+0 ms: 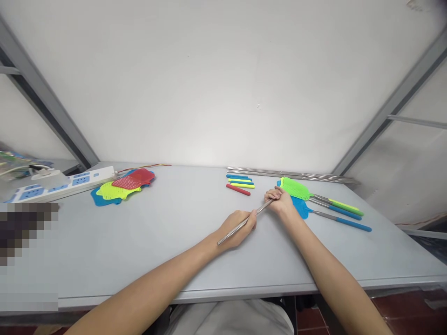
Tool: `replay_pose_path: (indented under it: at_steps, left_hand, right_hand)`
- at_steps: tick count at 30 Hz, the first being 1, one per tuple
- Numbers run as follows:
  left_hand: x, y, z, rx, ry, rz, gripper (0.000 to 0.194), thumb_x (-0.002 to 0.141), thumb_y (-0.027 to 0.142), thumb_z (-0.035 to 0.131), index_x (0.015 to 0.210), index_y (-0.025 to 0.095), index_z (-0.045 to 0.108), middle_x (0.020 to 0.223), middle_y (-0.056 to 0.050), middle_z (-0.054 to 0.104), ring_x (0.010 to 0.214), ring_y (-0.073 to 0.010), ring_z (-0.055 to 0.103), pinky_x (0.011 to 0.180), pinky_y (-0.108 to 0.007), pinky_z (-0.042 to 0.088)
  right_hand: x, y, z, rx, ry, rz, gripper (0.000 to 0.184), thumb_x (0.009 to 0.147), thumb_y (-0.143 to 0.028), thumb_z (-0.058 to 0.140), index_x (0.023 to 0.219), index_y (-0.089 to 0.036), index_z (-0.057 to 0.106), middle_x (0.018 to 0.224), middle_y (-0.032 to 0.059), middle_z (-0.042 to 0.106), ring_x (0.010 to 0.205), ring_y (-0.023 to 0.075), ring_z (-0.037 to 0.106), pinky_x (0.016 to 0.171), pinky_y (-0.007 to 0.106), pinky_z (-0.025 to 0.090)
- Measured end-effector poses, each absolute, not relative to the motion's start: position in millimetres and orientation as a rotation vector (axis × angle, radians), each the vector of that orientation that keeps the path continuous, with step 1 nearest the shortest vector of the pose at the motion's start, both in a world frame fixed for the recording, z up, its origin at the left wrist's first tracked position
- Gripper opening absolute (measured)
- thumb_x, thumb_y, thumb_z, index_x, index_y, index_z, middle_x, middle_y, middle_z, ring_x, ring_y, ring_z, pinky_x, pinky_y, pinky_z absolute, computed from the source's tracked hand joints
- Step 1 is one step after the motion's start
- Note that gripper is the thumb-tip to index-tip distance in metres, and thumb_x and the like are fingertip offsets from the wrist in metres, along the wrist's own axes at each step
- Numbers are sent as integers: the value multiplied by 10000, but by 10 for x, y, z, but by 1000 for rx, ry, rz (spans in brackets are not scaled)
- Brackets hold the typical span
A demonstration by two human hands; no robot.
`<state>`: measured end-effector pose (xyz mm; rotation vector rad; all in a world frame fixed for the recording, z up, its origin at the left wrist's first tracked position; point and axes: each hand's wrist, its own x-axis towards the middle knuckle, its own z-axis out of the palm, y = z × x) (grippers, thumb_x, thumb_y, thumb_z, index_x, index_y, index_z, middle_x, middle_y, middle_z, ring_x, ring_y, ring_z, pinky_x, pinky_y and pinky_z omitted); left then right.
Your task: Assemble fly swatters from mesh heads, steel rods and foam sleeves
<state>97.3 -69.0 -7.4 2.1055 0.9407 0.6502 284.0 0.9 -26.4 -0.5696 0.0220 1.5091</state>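
A thin silver metal rod [233, 231] slants above the table, its near end by my left wrist and its far end in my right hand. My left hand [240, 227] is closed around the rod's middle. Curled fingers of my right hand [275, 197] grip the far end, and they hide its tip. Just right of that hand lie finished-looking fly swatters: a green swatter head [295, 188] on top and a blue swatter head [301, 207] partly behind my wrist. Beyond my hands are several loose coloured handles, including a red handle [238, 189] and blue and yellow ones.
Loose swatter heads, with a red head [134, 179] on top, overlap at the left. A white power strip [70, 186] lies behind them. Along the wall runs a bundle of metal rods [293, 175]. The grey table's front edge [244, 294] is close to me.
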Motion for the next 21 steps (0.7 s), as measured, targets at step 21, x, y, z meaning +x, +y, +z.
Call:
replay_pose_path:
  at_steps: [21]
  left_hand:
    - [1010,-716,-67,2181,975,692,500,854,426,179,572,167,500,502,20,461,460,-103,409,472,-223,285]
  right_hand:
    - [2916,33,-195,-671,118,1483,267,820,-269,451,1057,-150,485,1039,70,521,848,165,539,703,353,464]
